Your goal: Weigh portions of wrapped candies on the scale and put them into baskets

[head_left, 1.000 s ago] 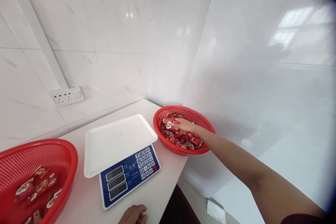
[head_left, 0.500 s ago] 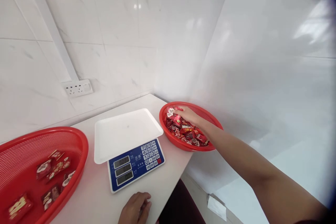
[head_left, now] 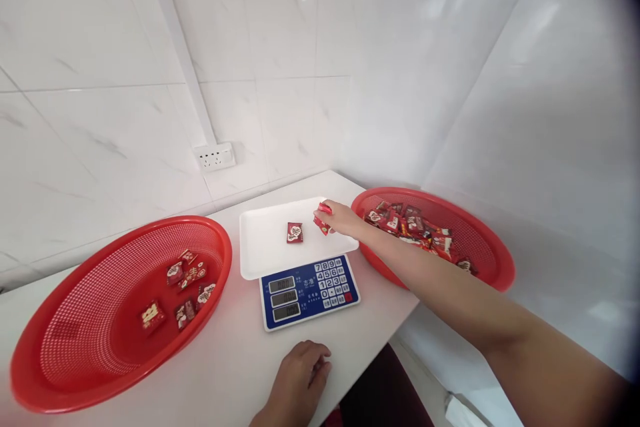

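My right hand [head_left: 340, 219] is closed on small red wrapped snack packets [head_left: 321, 225] above the right part of the white weighing tray [head_left: 265, 257]. On that tray lies one dark red packet [head_left: 295, 233] with a white label, apart from my fingers. Below the tray, the blue keypad panel of the digital scale [head_left: 310, 290] faces me. My left hand [head_left: 299, 377] rests on the table in front of the scale, fingers loosely curled and thumb a little apart, with nothing seen in it.
A large red basket [head_left: 120, 373] with several packets stands at the left. Another red basket [head_left: 493, 260], holding a heap of packets, sits at the right beside the wall, partly behind my forearm. A socket [head_left: 215, 157] is on the tiled wall behind the white table [head_left: 225, 340].
My right hand has moved left from inside the right basket to over the tray, carrying packets. One packet now lies on the tray. The view has turned left.
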